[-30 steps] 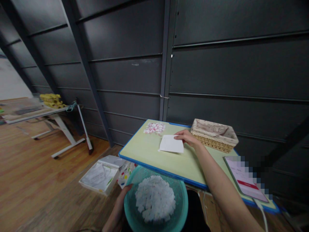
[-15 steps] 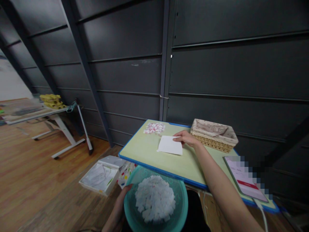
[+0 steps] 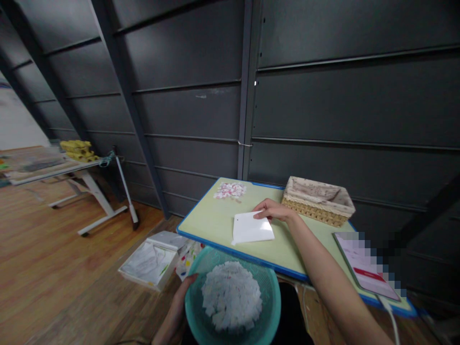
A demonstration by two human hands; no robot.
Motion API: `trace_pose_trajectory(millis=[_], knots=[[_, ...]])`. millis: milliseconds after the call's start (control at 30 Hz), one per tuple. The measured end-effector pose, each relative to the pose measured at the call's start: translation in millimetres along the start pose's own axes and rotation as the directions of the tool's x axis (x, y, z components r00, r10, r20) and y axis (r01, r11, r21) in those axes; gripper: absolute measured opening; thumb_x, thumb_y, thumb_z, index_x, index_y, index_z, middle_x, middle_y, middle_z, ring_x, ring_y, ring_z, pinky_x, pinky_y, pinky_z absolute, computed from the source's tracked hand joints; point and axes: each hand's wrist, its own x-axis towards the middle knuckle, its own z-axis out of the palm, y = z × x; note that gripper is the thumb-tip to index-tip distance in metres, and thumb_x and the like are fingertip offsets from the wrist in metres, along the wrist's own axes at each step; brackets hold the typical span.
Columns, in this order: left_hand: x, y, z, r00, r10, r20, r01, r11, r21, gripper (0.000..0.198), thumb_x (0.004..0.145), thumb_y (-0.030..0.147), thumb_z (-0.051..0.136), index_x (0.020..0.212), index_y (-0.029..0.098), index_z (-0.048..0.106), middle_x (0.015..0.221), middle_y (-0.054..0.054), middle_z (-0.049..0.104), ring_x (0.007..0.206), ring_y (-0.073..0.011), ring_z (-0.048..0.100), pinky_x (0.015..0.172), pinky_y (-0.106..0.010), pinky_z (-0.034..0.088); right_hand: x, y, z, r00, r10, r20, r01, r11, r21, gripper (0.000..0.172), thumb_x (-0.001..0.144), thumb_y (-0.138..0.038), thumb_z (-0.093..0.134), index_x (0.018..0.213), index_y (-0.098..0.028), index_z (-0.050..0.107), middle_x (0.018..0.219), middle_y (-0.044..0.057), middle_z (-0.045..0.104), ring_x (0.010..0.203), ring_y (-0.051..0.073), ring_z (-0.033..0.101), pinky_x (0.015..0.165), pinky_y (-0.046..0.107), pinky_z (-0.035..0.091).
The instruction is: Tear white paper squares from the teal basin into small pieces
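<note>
My right hand [image 3: 273,210] reaches over the pale green table [image 3: 215,221] and pinches the far edge of a flat white plastic card [image 3: 251,229]. The card lies near the table's front edge. Below the table, my left hand [image 3: 184,291] grips the left rim of a teal mesh basket [image 3: 269,306] filled with several small white paper pieces [image 3: 230,293]. A small heap of red-and-white scraps [image 3: 230,190] lies at the table's far left corner.
A lined wicker basket [image 3: 318,200] stands at the table's back right. A tablet [image 3: 366,269] with a cable lies at the right. An open white box [image 3: 150,260] sits on the wooden floor. A white-legged table [image 3: 90,190] stands far left. Dark panelled wall behind.
My right hand has drawn the white card toward me, from the table's middle to near its front edge. The left hand and teal basket have stayed put.
</note>
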Motion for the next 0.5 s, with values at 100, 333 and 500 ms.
trace_pose_trajectory(millis=[100, 333, 500], knots=[[-4.8, 1.3, 1.5, 1.0, -0.011, -0.008, 0.011, 0.999, 0.03, 0.048, 0.082, 0.024, 0.053, 0.127, 0.008, 0.045, 0.079, -0.008, 0.075, 0.085, -0.0239, 0.069, 0.068, -0.033, 0.054, 0.8, 0.0, 0.4, 1.0, -0.005, 0.011, 0.005, 1.0, -0.014, 0.042, 0.056, -0.036, 0.073, 0.088, -0.009, 0.073, 0.06, 0.004, 0.064, 0.047, 0.008, 0.048, 0.04, 0.018, 0.031], [-0.5, 0.1, -2.9, 0.999, -0.04, 0.005, 0.04, 0.999, 0.018, 0.051, 0.081, 0.024, 0.054, 0.128, 0.009, 0.044, 0.077, -0.006, 0.075, 0.079, -0.0235, 0.07, 0.07, -0.033, 0.054, 0.8, 1.1, -0.5, 1.0, -0.004, 0.019, 0.004, 1.0, -0.008, 0.043, 0.057, -0.036, 0.073, 0.089, -0.009, 0.073, 0.063, 0.004, 0.066, 0.048, 0.009, 0.05, 0.04, 0.018, 0.034], [1.2, 1.5, -1.8, 0.998, -0.063, 0.019, 0.063, 0.997, -0.031, 0.053, 0.08, 0.024, 0.055, 0.13, 0.01, 0.043, 0.074, -0.005, 0.075, 0.074, -0.0237, 0.07, 0.068, -0.032, 0.053, 0.0, 0.5, -1.2, 1.0, 0.019, 0.021, -0.019, 1.0, -0.006, 0.042, 0.057, -0.036, 0.073, 0.089, -0.009, 0.073, 0.063, 0.005, 0.066, 0.049, 0.009, 0.052, 0.04, 0.018, 0.035]])
